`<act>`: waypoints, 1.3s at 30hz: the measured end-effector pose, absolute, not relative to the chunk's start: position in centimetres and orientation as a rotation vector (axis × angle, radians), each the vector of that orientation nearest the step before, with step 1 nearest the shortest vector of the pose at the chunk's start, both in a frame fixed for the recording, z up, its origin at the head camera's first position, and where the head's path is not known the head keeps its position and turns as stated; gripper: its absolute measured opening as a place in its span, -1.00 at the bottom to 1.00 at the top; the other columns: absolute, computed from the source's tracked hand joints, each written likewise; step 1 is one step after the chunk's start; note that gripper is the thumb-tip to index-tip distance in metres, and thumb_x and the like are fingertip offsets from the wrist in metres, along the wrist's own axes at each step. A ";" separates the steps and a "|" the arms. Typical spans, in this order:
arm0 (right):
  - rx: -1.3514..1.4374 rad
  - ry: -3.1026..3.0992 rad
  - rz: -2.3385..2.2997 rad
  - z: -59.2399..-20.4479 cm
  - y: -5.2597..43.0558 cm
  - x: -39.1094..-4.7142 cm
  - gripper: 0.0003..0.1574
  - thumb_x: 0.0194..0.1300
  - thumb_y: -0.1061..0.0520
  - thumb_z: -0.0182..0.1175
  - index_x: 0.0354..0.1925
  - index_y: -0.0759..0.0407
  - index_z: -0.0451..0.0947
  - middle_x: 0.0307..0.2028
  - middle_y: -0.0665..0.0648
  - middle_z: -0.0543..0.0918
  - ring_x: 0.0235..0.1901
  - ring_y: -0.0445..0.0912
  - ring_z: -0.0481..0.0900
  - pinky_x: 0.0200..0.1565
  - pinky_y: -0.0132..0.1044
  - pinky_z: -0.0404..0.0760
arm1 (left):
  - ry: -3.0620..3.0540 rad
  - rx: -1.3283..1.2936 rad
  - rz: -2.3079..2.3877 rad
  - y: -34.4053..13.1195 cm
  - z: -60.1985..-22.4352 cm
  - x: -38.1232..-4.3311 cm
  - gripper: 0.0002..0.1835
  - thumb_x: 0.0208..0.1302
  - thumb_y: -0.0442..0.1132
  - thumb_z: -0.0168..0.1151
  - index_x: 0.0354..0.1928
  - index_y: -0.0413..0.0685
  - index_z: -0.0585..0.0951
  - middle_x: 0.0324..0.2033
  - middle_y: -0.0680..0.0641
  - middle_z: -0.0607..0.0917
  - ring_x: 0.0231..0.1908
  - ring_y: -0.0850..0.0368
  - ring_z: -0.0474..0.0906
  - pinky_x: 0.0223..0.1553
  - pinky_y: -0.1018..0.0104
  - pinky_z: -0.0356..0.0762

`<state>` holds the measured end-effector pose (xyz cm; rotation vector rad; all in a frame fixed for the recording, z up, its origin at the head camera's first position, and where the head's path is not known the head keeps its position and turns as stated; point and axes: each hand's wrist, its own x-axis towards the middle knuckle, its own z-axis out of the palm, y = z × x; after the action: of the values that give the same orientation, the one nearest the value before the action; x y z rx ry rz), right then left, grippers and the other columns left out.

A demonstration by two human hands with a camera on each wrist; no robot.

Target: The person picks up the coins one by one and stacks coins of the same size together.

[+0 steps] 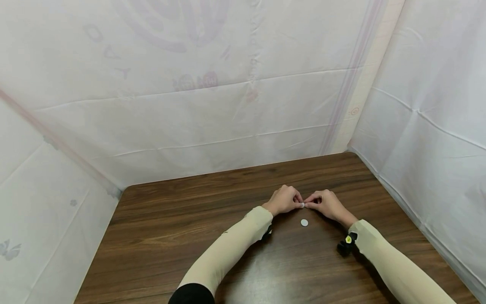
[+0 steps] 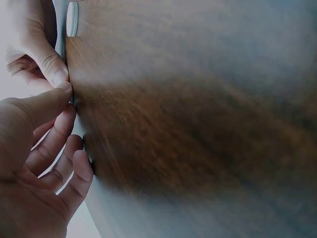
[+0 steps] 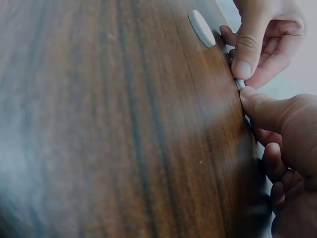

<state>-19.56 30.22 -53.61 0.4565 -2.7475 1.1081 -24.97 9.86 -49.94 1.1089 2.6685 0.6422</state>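
Fingertip to fingertip, my left hand and right hand meet just above the wooden table. Between them they pinch a small white piece, thumb and forefinger on each side. Most of it is hidden by the fingers; only a pale edge shows in the right wrist view, so its kind is unclear. A flat, round white disc lies on the table just nearer to me than the hands. Its thin rim shows in the left wrist view, where the disc sits beyond the right hand.
White printed sheeting hangs behind the table as a back wall, with more sheeting at the right side and left side. A black wrist camera sits under the right wrist, close above the tabletop.
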 end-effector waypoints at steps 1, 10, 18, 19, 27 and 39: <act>0.458 -2.748 1.108 -53.6 30.2 -19.6 -0.93 0.25 0.14 0.48 -0.27 -0.01 0.84 -0.38 -0.14 0.74 -0.56 -0.25 0.39 -0.48 -0.34 0.40 | 2.670 1.110 0.644 9.9 -49.9 -25.0 -0.88 0.34 -0.05 0.44 -0.23 0.14 0.83 -0.42 0.25 0.74 -0.42 0.45 0.56 -0.31 0.48 0.52; 0.459 -2.740 1.085 -53.6 30.2 -19.6 -0.93 0.22 0.14 0.50 -0.27 -0.02 0.84 -0.38 -0.14 0.75 -0.56 -0.26 0.39 -0.48 -0.34 0.40 | 2.678 1.100 0.682 10.0 -50.2 -25.0 -0.88 0.30 -0.02 0.46 -0.27 0.15 0.84 -0.46 0.26 0.71 -0.47 0.44 0.54 -0.35 0.48 0.50; 0.518 -2.753 1.022 -53.1 30.2 -19.8 -0.92 0.23 0.19 0.49 -0.33 -0.01 0.84 -0.42 -0.14 0.71 -0.55 -0.28 0.41 -0.47 -0.35 0.42 | 2.697 1.100 0.690 10.1 -50.1 -25.2 -0.88 0.27 0.00 0.49 -0.31 0.17 0.84 -0.43 0.26 0.73 -0.47 0.44 0.53 -0.37 0.48 0.50; 0.531 -2.756 1.014 -52.9 30.2 -19.9 -0.92 0.24 0.19 0.48 -0.34 -0.01 0.83 -0.42 -0.14 0.71 -0.55 -0.28 0.41 -0.47 -0.35 0.42 | 2.699 1.095 0.689 10.1 -50.1 -25.2 -0.88 0.26 0.00 0.49 -0.32 0.18 0.84 -0.43 0.26 0.73 -0.46 0.44 0.53 -0.37 0.47 0.50; 0.537 -2.835 0.986 -52.5 30.1 -19.8 -0.92 0.29 0.18 0.44 -0.34 0.01 0.82 -0.37 -0.07 0.74 -0.54 -0.29 0.42 -0.46 -0.37 0.42 | 2.664 1.049 0.700 10.1 -50.0 -25.4 -0.88 0.25 -0.02 0.51 -0.30 0.15 0.84 -0.45 0.25 0.73 -0.43 0.43 0.56 -0.32 0.47 0.52; 0.477 -2.835 0.992 -52.7 29.8 -19.6 -0.96 0.31 0.11 0.44 -0.31 -0.03 0.82 -0.38 -0.13 0.73 -0.51 -0.27 0.44 -0.43 -0.35 0.44 | 2.666 1.141 0.844 4.5 -47.7 -26.1 -0.69 0.33 -0.14 0.44 0.05 -0.09 0.75 -0.29 0.08 0.80 -0.33 0.36 0.66 -0.23 0.45 0.58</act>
<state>-19.57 29.80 -52.66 0.4773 -2.8345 0.9920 -26.14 4.48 -47.72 1.1414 2.6659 0.8440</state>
